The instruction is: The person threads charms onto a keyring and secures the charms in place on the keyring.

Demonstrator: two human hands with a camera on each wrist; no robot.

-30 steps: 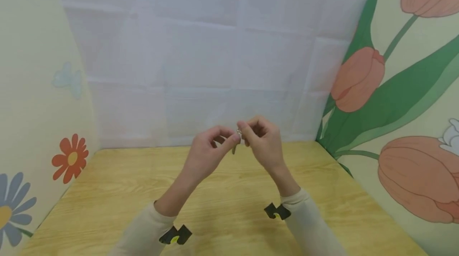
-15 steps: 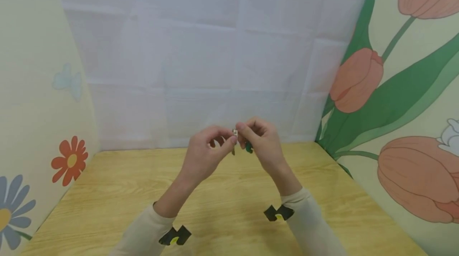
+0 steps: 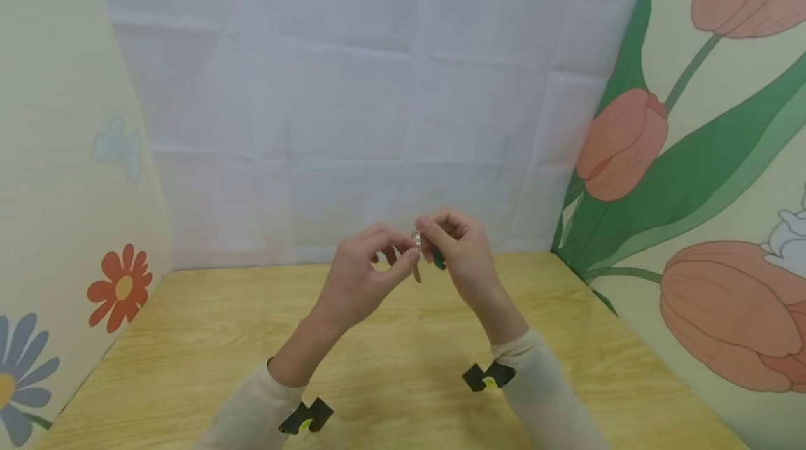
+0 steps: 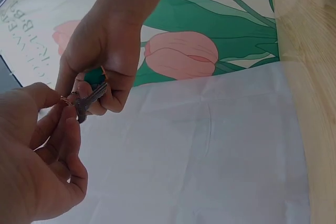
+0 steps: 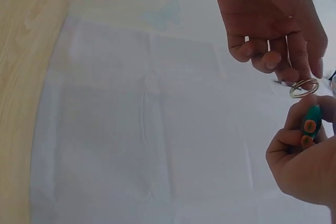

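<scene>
Both hands meet above the table at a metal split key ring (image 3: 417,240) (image 5: 301,83). My left hand (image 3: 368,271) pinches the ring between thumb and fingertips from the left. From the other side, the thumb and finger of my right hand (image 3: 467,254) pinch the ring's edge. A silver key (image 4: 93,97) (image 3: 418,273) hangs from it by the left fingertips, its toothed blade showing in the left wrist view. Partly hidden within the curled right fingers is a small green charm (image 5: 315,114) (image 4: 95,76) with orange round parts.
Below the hands spreads a wood-grain table (image 3: 378,380). A creased white sheet (image 3: 346,100) covers the back, and flower-printed panels (image 3: 724,156) flank both sides. Each cream sleeve has a black marker (image 3: 306,416) at the wrist.
The key ring shows more clearly between the hands, and the key hangs lower. Green of the charm has come into view below the right fingers. Both hands stay close together.
</scene>
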